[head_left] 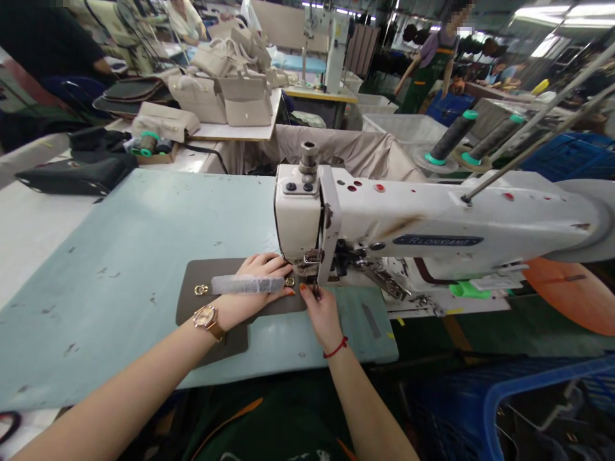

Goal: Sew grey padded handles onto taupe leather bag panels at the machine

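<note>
A grey-brown flat panel [192,307] lies on the pale green work surface, its right end under the head of a white sewing machine [413,211]. On the panel is a plastic-wrapped handle [247,285] with a gold fitting at each end. My left hand [254,291] rests on the panel, fingers spread, under and around the handle. Close to the needle area, my right hand [321,310] has its thumb and fingers pressed together at the panel's right edge; what is between them is too small to make out.
Beige bags [245,99] are piled on a table beyond. A black bag [79,173] lies at the left. Thread cones [451,137] stand behind the machine. A blue crate [485,410] is at the lower right. Other people are in the background.
</note>
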`<state>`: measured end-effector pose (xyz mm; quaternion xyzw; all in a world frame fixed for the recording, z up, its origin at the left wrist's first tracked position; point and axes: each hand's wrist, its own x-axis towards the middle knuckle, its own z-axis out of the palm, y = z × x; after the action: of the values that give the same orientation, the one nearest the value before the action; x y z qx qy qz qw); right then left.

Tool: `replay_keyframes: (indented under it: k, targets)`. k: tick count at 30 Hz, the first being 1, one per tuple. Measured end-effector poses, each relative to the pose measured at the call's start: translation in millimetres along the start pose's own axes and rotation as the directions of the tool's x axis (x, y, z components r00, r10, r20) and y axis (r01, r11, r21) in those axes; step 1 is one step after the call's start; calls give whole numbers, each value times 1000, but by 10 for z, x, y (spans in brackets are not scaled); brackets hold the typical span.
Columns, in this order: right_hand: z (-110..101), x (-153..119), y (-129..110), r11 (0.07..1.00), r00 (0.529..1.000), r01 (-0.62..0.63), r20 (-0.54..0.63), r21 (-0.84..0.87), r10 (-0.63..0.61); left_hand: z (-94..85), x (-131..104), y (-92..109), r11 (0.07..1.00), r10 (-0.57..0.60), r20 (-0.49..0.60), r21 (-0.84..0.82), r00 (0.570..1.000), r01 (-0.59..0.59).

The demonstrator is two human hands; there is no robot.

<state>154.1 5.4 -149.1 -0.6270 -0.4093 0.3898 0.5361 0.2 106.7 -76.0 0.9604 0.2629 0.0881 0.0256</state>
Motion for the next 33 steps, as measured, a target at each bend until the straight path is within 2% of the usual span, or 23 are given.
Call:
replay_keyframes:
  k: [3, 7, 10, 12, 16, 23, 33]
  targets:
    - [-27, 4, -35, 1000, 1000, 3, 12, 6, -3, 23, -3, -61, 996, -10, -27, -88, 1000, 8]
    - [-114, -124, -91, 1000, 994, 18, 104, 22, -20, 46, -36, -127, 942, 27, -86, -331, 996, -54]
    - [-161, -229, -100, 1000, 986, 13, 165, 29, -18, 71, -50, -153, 870, -15, -71, -493, 997, -22]
    - [-171, -253, -97, 1000, 986, 7, 166, 27, -12, 85, -50, -163, 842, -41, -51, -540, 998, 7]
    - [-177, -211, -106, 999, 983, -14, 184, 46, 5, 69, -38, -169, 856, -61, -29, -516, 998, 37]
    - [-177, -167, -111, 996, 981, -63, 187, 59, 51, -26, -18, -134, 856, -6, -46, -517, 999, -19]
    - [-147, -187, -98, 997, 985, -69, 161, 31, 63, -63, -4, -110, 874, -48, 18, -484, 999, 51]
